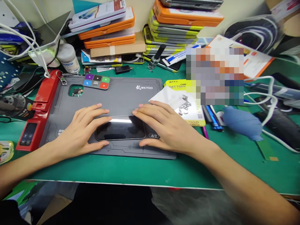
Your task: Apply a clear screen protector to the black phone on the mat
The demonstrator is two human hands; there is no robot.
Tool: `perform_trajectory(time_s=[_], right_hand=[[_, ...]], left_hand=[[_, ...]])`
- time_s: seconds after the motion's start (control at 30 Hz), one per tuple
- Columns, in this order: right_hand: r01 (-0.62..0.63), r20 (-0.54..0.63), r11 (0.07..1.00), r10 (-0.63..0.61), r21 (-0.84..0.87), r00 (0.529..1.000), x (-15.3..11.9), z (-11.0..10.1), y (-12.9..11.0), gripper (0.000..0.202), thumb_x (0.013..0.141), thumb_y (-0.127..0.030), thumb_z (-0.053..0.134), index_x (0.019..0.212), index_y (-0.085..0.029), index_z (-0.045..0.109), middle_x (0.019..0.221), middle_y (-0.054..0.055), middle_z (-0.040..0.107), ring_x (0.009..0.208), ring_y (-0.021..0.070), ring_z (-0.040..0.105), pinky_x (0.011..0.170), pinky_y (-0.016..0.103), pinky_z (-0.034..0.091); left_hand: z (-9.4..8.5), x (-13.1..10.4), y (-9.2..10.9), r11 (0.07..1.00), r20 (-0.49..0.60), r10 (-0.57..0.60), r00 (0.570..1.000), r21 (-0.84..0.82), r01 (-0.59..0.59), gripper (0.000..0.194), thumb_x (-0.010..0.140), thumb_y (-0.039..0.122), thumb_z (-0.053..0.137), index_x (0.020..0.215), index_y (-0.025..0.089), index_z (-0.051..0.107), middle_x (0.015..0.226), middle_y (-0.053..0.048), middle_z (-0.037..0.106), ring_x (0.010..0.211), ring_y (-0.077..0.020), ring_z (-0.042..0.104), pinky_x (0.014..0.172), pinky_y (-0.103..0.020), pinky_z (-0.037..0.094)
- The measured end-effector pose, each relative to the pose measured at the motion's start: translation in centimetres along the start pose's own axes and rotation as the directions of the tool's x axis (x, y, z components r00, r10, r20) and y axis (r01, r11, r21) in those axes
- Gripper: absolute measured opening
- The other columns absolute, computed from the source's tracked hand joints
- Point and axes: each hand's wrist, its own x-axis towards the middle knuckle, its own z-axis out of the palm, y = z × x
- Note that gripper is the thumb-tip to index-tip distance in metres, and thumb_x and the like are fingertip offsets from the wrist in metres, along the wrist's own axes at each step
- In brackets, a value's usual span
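A smartphone (120,129) lies flat, long side across, on a grey work mat (122,103), its dark glossy screen facing up with a bright reflection along the far edge. My left hand (85,129) is at its left end, index finger along the far edge and thumb by the near edge. At the right end, my right hand (164,125) has its fingers at the far corner and its thumb beside the near edge. Both hands keep their fingers fairly straight while bracketing the phone. The palms hide parts of the mat.
A red device (41,106) borders the mat's left side, and a coloured block (96,82) lies on its far edge. Yellow battery packaging (174,83) with white paper, a blue air blower (243,122) and cables are at right. Stacked orange cases (110,40) stand behind.
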Motion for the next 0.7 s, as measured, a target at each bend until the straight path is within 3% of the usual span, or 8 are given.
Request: perform_trajectory(time_s=[0.2,0.53,0.7], right_hand=[[0.023,-0.043,0.987,-0.016,0.158,0.999,-0.2,-0.3,-0.4,0.061,0.106,-0.06,0.069,0.149,-0.017,0.063,0.147,0.022,0.074,0.143,0.0379,0.067,0.125,0.069,0.05],[0.048,-0.082,0.997,-0.043,0.065,0.996,-0.5,-0.5,0.7,0.044,0.109,-0.058,0.066,0.129,-0.02,0.072,0.14,0.018,0.077,0.137,0.0349,0.071,0.121,0.062,0.055],[0.014,-0.023,0.996,-0.012,0.083,1.0,-0.8,-0.5,1.4,0.042,0.109,-0.055,0.065,0.132,-0.021,0.075,0.142,0.017,0.078,0.138,0.0365,0.07,0.116,0.06,0.058]], left_hand=[[0.2,-0.1,-0.4,0.992,0.018,-0.084,0.996,-0.088,0.086,0.08,0.1,0.054,0.08,0.167,0.029,0.042,0.159,-0.015,0.062,0.161,-0.0407,0.047,0.131,-0.06,0.04],[0.1,-0.2,-0.3,0.993,0.061,-0.091,0.994,-0.065,0.095,0.071,0.106,0.053,0.073,0.163,0.025,0.043,0.157,-0.016,0.063,0.159,-0.0392,0.049,0.128,-0.058,0.043],[0.1,-0.2,-0.3,0.996,0.065,-0.078,0.995,-0.044,0.081,0.068,0.107,0.053,0.071,0.161,0.023,0.042,0.156,-0.017,0.063,0.159,-0.0385,0.05,0.128,-0.057,0.045]])
